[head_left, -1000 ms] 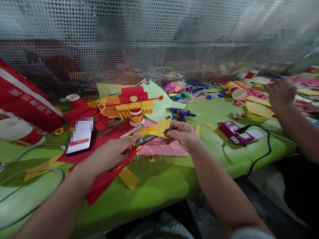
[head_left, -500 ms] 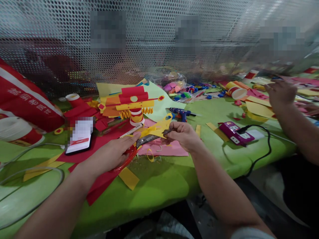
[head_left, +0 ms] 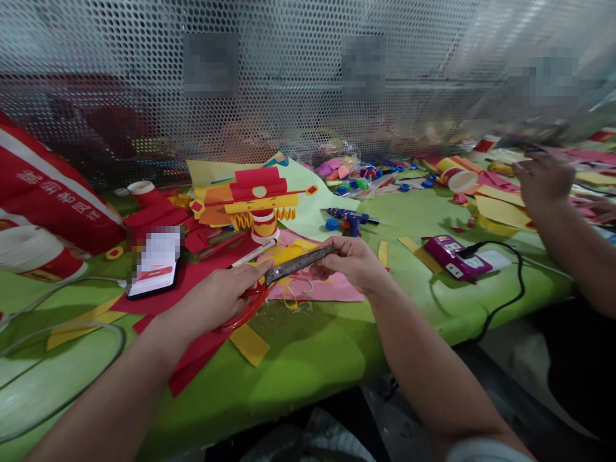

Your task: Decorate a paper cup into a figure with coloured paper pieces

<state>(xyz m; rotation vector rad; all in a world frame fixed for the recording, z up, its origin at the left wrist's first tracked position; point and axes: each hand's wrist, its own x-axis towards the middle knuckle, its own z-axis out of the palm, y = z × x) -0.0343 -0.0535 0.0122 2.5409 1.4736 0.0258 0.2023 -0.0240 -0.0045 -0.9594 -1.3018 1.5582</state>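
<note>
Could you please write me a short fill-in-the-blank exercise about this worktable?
The left hand is at the ____ handles of the scissors. The right hand holds the scissors by their ____. The phone lies to the ____ of the paper figure. The black cable is plugged into the ____ power adapter.

Missing words: red; blades; left; purple.

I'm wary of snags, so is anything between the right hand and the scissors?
Nothing visible is: the right hand grips the scissors at the blade end. The yellow paper lies just beyond the blades, not in between.
</note>
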